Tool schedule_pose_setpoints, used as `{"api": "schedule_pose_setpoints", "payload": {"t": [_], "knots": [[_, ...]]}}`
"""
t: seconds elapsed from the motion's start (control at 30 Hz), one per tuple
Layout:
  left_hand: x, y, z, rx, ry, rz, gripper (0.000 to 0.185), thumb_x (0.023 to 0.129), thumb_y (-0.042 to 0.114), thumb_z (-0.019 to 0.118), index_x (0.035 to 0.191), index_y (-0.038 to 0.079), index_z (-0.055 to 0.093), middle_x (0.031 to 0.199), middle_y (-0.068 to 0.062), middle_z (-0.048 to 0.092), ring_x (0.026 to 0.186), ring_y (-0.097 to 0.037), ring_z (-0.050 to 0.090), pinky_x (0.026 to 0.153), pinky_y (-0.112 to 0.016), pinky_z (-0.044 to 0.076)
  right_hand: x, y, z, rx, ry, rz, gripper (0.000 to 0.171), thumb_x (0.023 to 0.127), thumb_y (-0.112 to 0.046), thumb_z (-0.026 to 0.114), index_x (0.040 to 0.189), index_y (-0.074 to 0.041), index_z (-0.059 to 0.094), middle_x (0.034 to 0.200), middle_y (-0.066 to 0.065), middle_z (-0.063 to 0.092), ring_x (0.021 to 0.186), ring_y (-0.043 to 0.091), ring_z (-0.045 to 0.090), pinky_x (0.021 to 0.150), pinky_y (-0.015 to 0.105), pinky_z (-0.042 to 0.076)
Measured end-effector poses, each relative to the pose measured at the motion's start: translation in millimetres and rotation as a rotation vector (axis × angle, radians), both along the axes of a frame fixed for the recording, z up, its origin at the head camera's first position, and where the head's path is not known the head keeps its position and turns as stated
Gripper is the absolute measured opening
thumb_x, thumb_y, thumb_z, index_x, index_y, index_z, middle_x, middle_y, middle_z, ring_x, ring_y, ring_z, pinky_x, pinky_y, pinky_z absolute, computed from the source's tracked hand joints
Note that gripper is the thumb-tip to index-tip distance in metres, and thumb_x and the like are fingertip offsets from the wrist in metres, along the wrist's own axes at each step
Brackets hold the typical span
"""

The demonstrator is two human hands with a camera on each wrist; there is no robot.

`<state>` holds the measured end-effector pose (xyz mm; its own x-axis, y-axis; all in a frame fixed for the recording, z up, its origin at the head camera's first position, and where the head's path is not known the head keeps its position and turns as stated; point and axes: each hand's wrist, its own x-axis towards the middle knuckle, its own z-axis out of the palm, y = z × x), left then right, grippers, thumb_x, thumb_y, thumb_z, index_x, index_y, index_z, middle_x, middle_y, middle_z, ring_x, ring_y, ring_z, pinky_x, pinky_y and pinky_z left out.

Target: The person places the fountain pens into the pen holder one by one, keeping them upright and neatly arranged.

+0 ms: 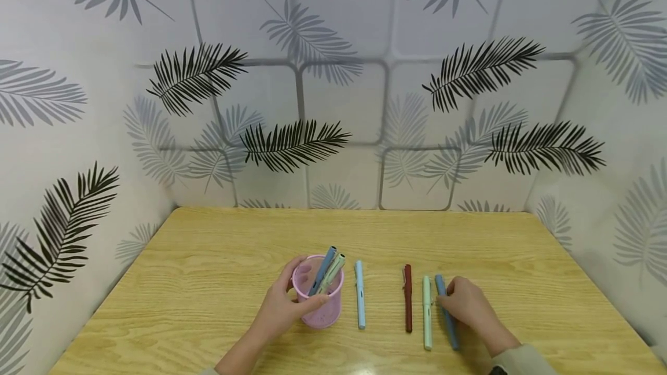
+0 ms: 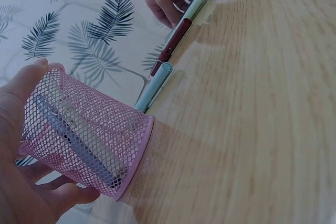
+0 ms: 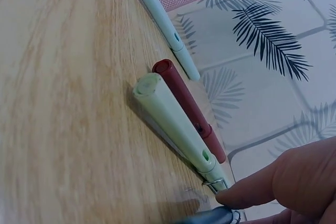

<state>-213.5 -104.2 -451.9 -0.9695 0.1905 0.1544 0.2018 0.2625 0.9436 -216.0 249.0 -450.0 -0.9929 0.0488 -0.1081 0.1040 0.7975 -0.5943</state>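
Note:
My left hand [image 1: 281, 308] grips the pink mesh pen cup [image 1: 322, 316], thumb on the near side and fingers round the far side. Inside stand a blue pen [image 1: 324, 268] and a pale green pen [image 1: 333, 271], both leaning right; the mesh shows them in the left wrist view. On the table, my right hand [image 1: 469, 305] pinches another blue pen [image 1: 449, 323] near its capped end. In the right wrist view the thumb [image 3: 252, 187] is at that pen's cap, close to a lying light green pen [image 3: 173, 116]; most of the blue pen is out of frame.
Between the cup and my right hand, a light blue pen [image 1: 360, 297], a dark red pen [image 1: 408, 300] and the light green pen [image 1: 427, 311] lie roughly parallel on the wooden table [image 1: 208, 259]. A leaf-patterned wall covering [image 1: 344, 103] rises behind the table.

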Motion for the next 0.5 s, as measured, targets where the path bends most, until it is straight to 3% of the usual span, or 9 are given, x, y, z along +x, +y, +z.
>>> {"api": "schedule_pose_setpoints", "payload": {"t": [0.5], "knots": [[-1.0,-0.9,-0.3,0.025,-0.002,-0.016,0.077,0.075,0.027,0.079,0.139,0.028,0.037,0.135,-0.006,0.045,0.116,-0.032,0.048,0.082,-0.04,0.05,-1.0,-0.5,1.1,0.01,-0.014,-0.023,0.017,0.078,-0.007,0.062,0.084,0.005,0.051,0.067,0.009,0.051,0.048,0.015,0.048,0.042,0.023,0.04]]}}
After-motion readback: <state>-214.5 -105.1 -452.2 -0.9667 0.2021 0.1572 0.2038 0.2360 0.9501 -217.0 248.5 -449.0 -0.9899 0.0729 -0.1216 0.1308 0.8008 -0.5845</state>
